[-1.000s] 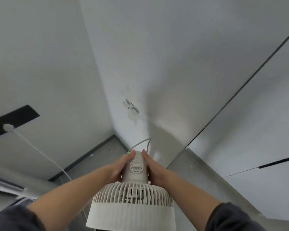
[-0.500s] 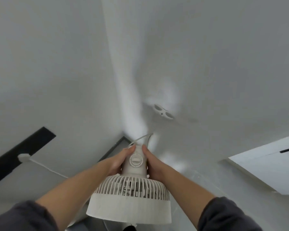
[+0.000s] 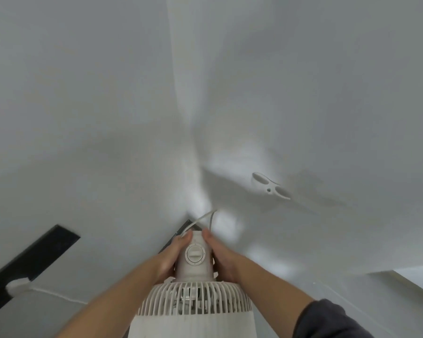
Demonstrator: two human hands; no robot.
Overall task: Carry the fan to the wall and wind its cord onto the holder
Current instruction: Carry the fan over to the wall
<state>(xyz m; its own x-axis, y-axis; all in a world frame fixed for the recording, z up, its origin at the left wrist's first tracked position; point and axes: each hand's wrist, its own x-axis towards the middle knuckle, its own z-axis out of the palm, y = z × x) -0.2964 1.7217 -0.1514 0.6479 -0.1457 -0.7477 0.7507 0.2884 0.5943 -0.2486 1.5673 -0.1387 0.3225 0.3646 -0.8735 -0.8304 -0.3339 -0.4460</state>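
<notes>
A corner where two plain white walls meet fills most of the view, seen from above at a steep, wide angle. On the right wall, a small white two-lobed cord holder is fixed flat to the surface, empty of cord. Low on the left wall runs a black strip with a white plug seated in it and a thin white lead trailing away to the right.

At the bottom centre, a white fan is held up in the corner, its slatted grille nearest the camera and its motor housing pointing away. A round dial sits on the housing. The left hand is wrapped around the left side of the housing, fingers closed against it. The right hand clasps the right side in the same way. The fan's white cord loops out just beyond the fingertips, near the corner. The holder is up and to the right of the fan, apart from it. Dark sleeves show at the bottom edge.
</notes>
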